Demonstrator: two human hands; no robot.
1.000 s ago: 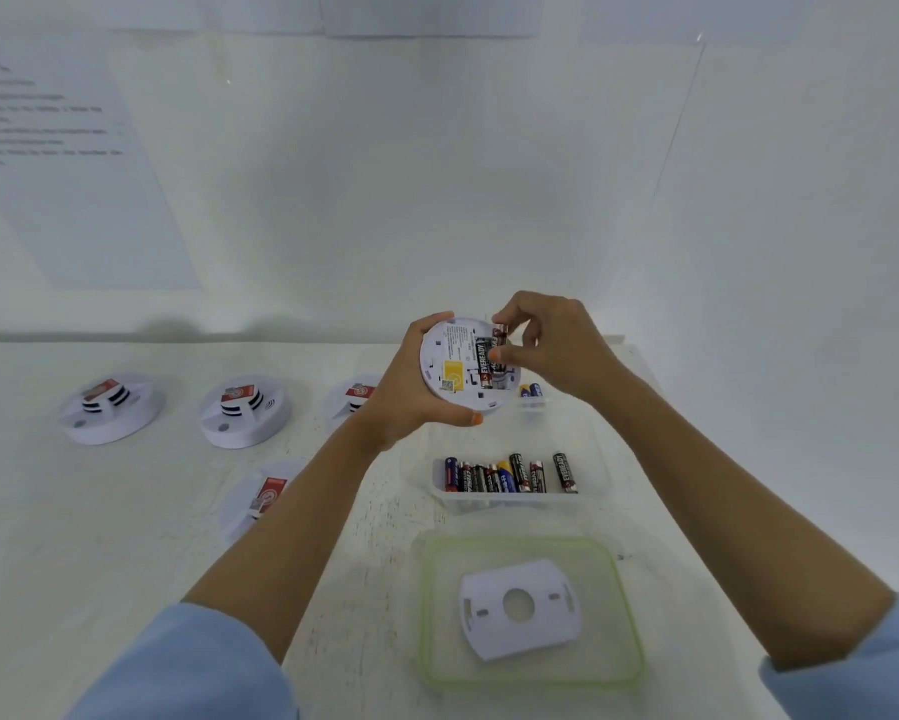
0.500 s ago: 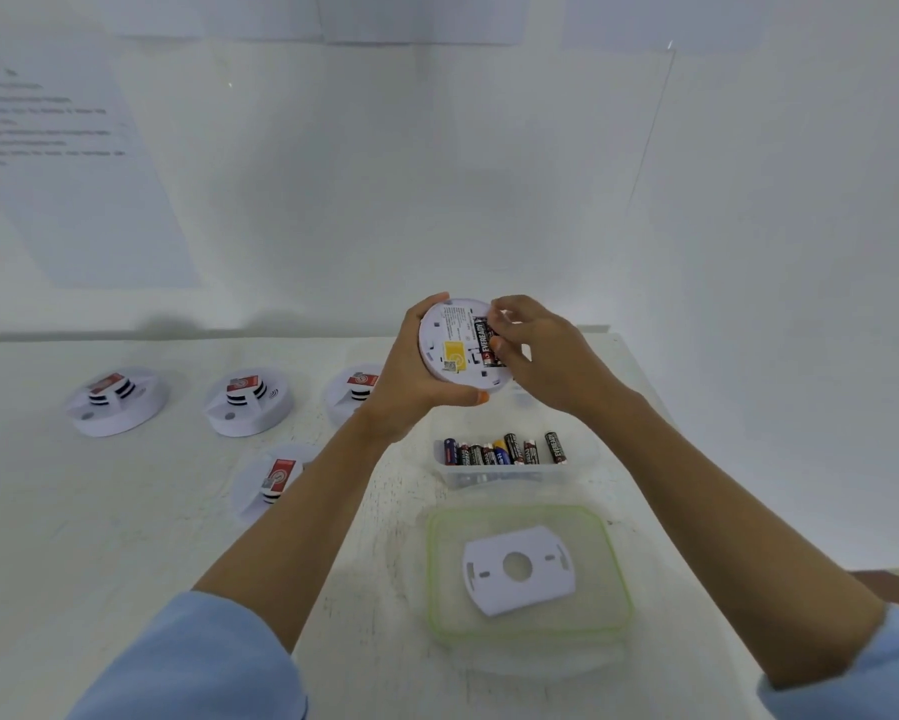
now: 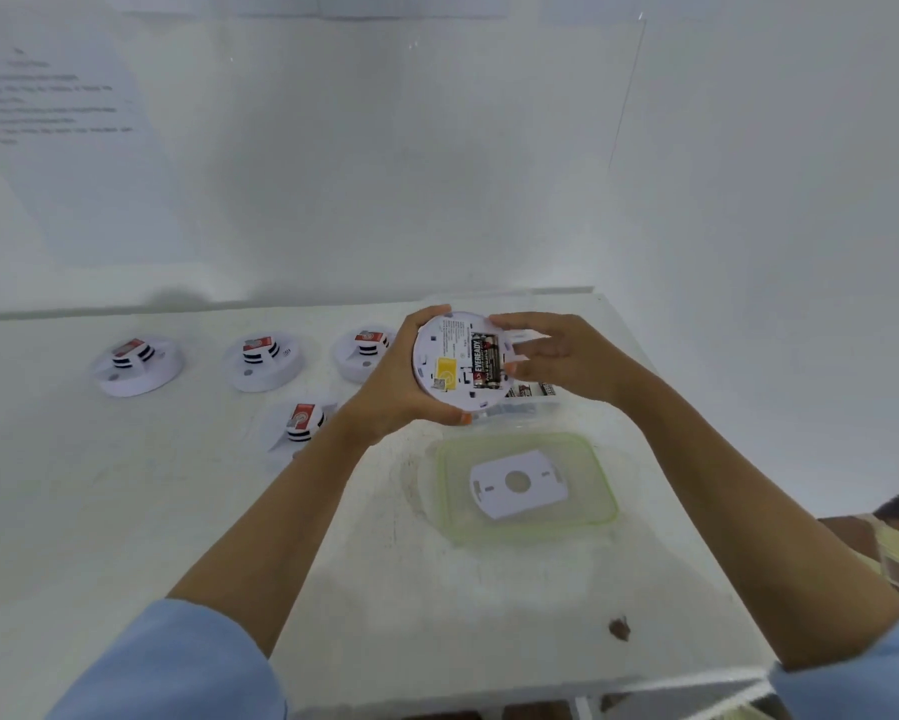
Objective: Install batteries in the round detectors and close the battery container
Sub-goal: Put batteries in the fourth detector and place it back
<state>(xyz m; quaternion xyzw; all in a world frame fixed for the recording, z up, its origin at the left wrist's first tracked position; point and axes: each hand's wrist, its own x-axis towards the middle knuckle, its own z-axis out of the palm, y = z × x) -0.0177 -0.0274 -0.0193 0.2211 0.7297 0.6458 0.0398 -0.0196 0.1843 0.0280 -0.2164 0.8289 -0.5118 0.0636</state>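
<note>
You held the round detector [image 3: 437, 353] up off the table [image 3: 125, 511] in your left hand [image 3: 390, 392]. The fingers curled round its rim from 9 o'clock and the thumb hooked under at 6 o'clock. You tipped its underside towards your face, most likely so that you could look straight into the battery bay. The batteries [image 3: 484, 361] lay lengthwise in that bay, at about 3 o'clock on the disc, and they looked seated.

Your right hand [image 3: 556, 356] held nothing. Its fingers were loosely straight at the detector's 3 o'clock side, and one fingertip seemed to rest on the rim near 1 o'clock, perhaps to steady the disc while you checked the fit.

The battery container [image 3: 535, 407] sat open on the table just behind your hands, at 4 o'clock from the detector, with spare cells [image 3: 533, 391] showing over its wall. Most of it was hidden by your hands. Its lid [image 3: 444, 491] lay flat at 5 o'clock, nearer to you. A white mounting plate [image 3: 517, 483] rested on the lid, which I judge kept it within reach for refitting.

Three other detectors [image 3: 262, 358] stood in a row out at 9 o'clock, and a fourth [image 3: 299, 423] stood at 8 o'clock. All were well apart from the container.
</note>
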